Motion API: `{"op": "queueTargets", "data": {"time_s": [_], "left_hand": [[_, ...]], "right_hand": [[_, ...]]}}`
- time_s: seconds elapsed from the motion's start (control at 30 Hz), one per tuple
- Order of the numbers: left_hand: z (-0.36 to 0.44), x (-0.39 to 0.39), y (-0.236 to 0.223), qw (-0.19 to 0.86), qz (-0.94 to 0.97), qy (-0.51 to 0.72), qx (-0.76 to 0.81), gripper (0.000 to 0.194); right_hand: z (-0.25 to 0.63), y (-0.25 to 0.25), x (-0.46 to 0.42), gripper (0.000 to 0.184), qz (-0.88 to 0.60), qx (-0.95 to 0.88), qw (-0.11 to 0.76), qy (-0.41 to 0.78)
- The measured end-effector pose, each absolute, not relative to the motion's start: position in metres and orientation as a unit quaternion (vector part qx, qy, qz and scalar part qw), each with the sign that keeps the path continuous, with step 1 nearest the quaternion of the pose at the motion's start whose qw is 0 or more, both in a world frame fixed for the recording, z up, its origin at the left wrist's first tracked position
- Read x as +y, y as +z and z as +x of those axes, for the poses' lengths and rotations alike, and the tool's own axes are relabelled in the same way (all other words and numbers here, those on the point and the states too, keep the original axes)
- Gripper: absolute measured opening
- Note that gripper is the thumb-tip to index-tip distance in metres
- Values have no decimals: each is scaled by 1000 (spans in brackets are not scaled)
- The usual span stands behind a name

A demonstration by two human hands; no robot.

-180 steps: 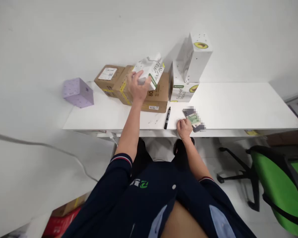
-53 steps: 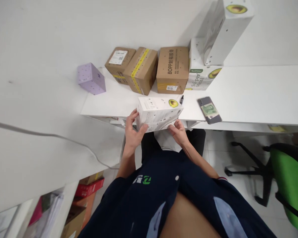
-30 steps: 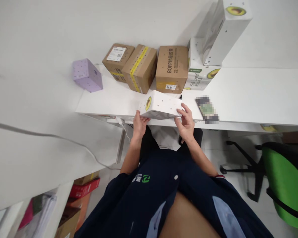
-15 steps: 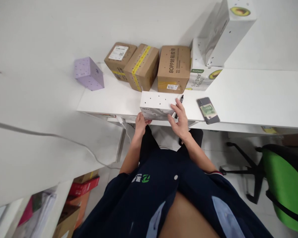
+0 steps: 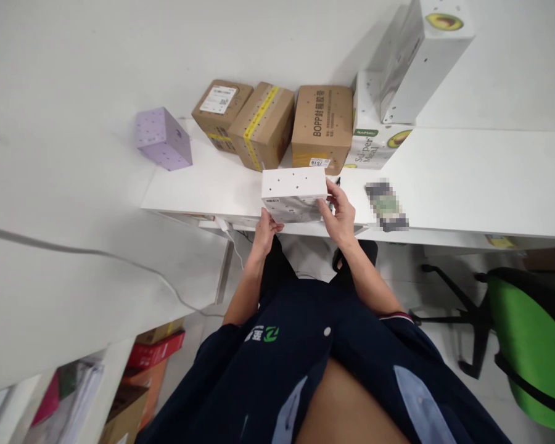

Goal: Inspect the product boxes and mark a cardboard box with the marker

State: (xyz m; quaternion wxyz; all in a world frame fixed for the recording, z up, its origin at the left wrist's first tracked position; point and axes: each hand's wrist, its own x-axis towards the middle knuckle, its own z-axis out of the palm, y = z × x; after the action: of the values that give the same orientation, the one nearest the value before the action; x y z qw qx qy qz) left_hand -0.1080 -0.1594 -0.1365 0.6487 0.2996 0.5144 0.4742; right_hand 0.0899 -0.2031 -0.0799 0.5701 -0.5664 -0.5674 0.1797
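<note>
A white box (image 5: 294, 184) with small dark marks and a barcode is held between my two hands at the front edge of the white table. My left hand (image 5: 264, 234) grips its lower left corner, thumb on the front face and fingers underneath. At its right end, my right hand (image 5: 339, 214) has the thumb on the front face and the fingers around the side. Partly hidden behind that hand lies a dark pen (image 5: 337, 181). Just behind the box stands a brown carton (image 5: 324, 117) with Chinese print.
Two taped brown cartons (image 5: 222, 111) and a purple box (image 5: 164, 139) stand to the left. White avocado-print boxes (image 5: 379, 145) are stacked at back right. A pixelated phone (image 5: 387, 205) lies on the white table (image 5: 481, 185). A green chair (image 5: 527, 345) stands at right.
My right hand has shifted from the top right edge of the white box to grip its right end. The box is slightly raised and tilted, showing more of its front face.
</note>
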Motion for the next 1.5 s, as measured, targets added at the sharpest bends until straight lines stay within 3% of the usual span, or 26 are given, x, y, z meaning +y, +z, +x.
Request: {"op": "queueTargets", "data": {"time_s": [0.13, 0.27, 0.5, 0.8, 0.9, 1.0, 1.1, 1.17, 1.33, 1.5], "left_hand": [[-110, -168, -132, 627, 363, 444, 527, 60], [-114, -182, -117, 604, 418, 426, 528, 44], [-117, -189, -106, 538, 503, 387, 555, 30], [-112, -191, -112, 418, 556, 401, 596, 45], [-107, -191, -106, 299, 629, 424, 579, 48], [-99, -185, -98, 198, 704, 401, 552, 45], [-91, -177, -91, 173, 737, 351, 551, 45], [-88, -173, -89, 167, 743, 327, 559, 46], [-85, -170, -91, 172, 729, 311, 586, 43], [-84, -172, -92, 174, 719, 307, 599, 44]], "right_hand": [[90, -69, -198, 52, -581, -559, 566, 170], [95, -65, -188, 52, -602, -549, 549, 184], [105, -109, -156, 52, -621, -562, 494, 234], [127, -113, -160, 40, -627, -538, 502, 255], [144, -110, -166, 36, -705, -552, 426, 132], [153, -108, -172, 46, -770, -577, 262, 74], [154, -108, -175, 52, -775, -616, 117, 84], [152, -108, -177, 49, -763, -639, 65, 75], [154, -107, -180, 47, -738, -674, 14, 45], [167, -114, -186, 42, -727, -684, 40, 39]]}}
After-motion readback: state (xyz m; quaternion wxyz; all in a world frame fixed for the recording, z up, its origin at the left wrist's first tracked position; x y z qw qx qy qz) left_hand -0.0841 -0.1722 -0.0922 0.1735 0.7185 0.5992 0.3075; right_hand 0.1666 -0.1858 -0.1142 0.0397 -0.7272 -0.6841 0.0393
